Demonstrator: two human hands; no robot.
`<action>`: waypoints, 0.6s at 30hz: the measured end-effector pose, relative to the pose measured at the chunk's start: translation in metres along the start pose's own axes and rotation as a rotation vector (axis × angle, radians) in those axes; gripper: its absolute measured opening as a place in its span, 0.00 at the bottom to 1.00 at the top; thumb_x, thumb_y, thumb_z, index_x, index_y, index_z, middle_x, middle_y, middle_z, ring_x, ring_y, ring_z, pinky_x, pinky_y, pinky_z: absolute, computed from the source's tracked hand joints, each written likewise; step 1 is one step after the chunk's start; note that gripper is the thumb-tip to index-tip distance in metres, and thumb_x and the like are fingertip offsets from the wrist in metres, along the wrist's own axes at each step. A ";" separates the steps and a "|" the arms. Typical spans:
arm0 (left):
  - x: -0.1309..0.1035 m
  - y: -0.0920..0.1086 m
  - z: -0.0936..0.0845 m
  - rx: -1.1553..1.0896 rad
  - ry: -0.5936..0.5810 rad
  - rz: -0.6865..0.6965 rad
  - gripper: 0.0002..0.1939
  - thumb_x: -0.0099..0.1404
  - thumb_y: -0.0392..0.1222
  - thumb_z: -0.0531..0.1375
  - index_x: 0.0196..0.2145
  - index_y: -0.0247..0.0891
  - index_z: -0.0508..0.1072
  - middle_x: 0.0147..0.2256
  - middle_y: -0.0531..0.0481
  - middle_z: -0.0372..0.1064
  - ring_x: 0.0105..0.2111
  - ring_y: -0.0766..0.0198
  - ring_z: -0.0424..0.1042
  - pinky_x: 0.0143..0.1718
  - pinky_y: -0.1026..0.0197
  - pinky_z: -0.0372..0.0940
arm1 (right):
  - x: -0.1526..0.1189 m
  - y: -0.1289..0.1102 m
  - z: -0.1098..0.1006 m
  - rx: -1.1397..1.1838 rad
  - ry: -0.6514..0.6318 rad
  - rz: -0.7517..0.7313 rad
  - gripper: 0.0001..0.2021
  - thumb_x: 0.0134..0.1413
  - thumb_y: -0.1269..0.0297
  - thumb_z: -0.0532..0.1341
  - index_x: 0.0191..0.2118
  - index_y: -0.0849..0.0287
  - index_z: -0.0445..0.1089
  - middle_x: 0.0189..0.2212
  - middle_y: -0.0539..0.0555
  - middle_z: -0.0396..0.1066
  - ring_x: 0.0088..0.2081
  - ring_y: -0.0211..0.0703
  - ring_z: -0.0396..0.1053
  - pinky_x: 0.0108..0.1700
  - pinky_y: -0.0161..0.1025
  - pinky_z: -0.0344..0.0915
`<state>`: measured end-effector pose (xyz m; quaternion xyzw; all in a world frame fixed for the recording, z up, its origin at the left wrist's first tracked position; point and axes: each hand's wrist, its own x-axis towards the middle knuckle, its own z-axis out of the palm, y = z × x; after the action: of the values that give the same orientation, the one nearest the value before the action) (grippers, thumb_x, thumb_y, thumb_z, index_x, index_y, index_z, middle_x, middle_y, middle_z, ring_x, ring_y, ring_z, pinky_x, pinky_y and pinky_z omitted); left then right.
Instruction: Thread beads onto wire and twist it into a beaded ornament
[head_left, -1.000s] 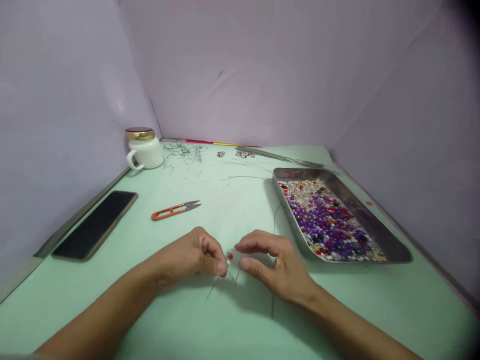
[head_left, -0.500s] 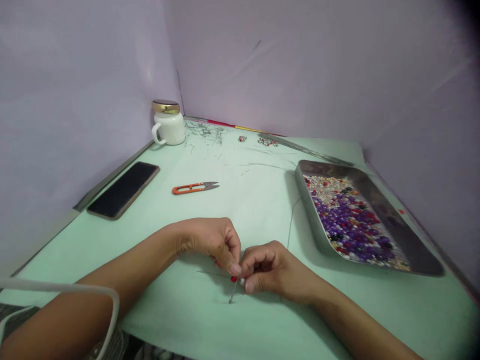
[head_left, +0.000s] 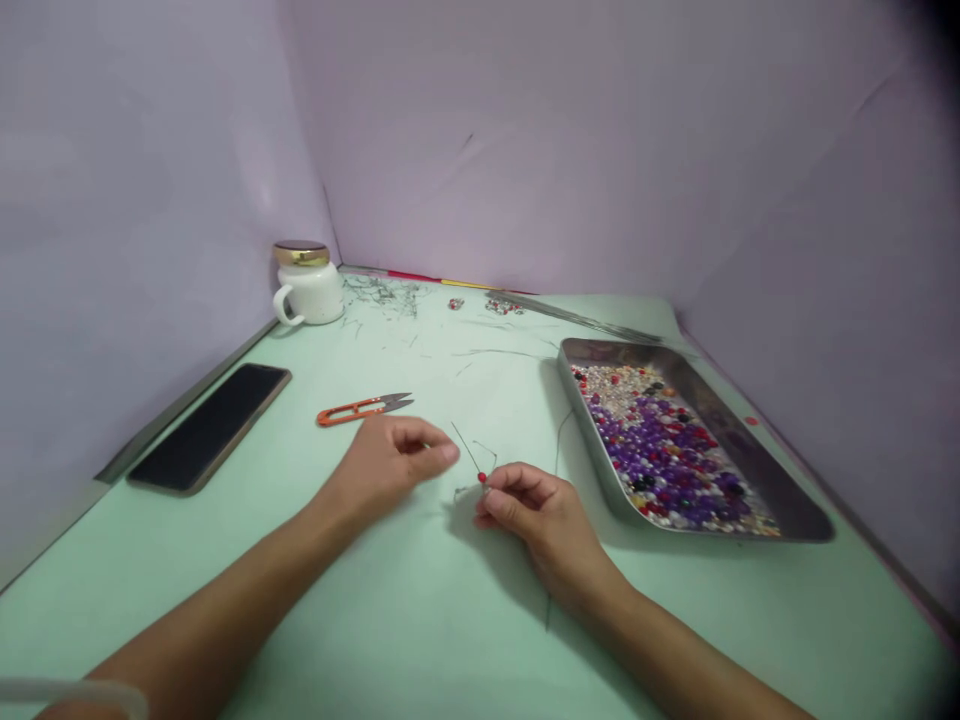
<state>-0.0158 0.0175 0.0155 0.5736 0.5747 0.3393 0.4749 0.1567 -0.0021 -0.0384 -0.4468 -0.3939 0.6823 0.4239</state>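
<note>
Between the thumb and fingertips of my right hand point(head_left: 544, 515) is a piece of thin beaded wire, with a red bead point(head_left: 481, 477) showing just past the fingertips. Several wire ends stick out from it; one straight wire end point(head_left: 465, 445) points up and left. My left hand point(head_left: 397, 452) hovers just left of that wire, apart from it, slightly blurred. Its thumb and forefinger tips are pressed together, and whatever may be between them is hidden. Orange thread snips point(head_left: 364, 409) lie just beyond my left hand.
On the right stands a metal tray point(head_left: 600, 450) of mixed purple, red and clear beads. A phone point(head_left: 214, 425) lies at left, a lidded white mug point(head_left: 311, 290) behind it. Wire scraps point(head_left: 386, 293), small beaded pieces point(head_left: 504, 304) and a wire bundle point(head_left: 577, 316) lie along the back.
My left hand has come away from the beaded wire, up and to the left. The right hand still holds the wire, now turned with an end pointing up. The view has shifted right.
</note>
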 end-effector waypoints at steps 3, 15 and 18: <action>-0.009 0.004 0.015 0.050 -0.061 -0.029 0.09 0.50 0.43 0.58 0.22 0.35 0.73 0.20 0.54 0.66 0.22 0.68 0.61 0.24 0.66 0.56 | -0.002 -0.002 0.001 -0.033 -0.013 -0.010 0.10 0.35 0.63 0.67 0.26 0.61 0.68 0.19 0.49 0.69 0.24 0.35 0.66 0.30 0.33 0.63; -0.011 -0.002 0.028 0.019 -0.089 -0.053 0.05 0.50 0.38 0.57 0.22 0.33 0.69 0.18 0.54 0.66 0.20 0.70 0.61 0.21 0.67 0.54 | -0.002 -0.007 0.004 -0.044 -0.031 0.006 0.09 0.34 0.64 0.66 0.26 0.62 0.72 0.21 0.50 0.71 0.24 0.35 0.65 0.32 0.35 0.63; -0.011 -0.001 0.028 0.064 -0.093 -0.018 0.05 0.50 0.38 0.57 0.21 0.33 0.70 0.19 0.52 0.67 0.21 0.68 0.63 0.21 0.67 0.56 | -0.005 -0.008 0.004 -0.084 -0.014 -0.015 0.08 0.35 0.63 0.66 0.22 0.62 0.71 0.18 0.50 0.70 0.23 0.35 0.65 0.30 0.35 0.62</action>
<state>0.0092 0.0021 0.0069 0.5984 0.5678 0.2895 0.4855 0.1557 -0.0045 -0.0285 -0.4565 -0.4282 0.6652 0.4071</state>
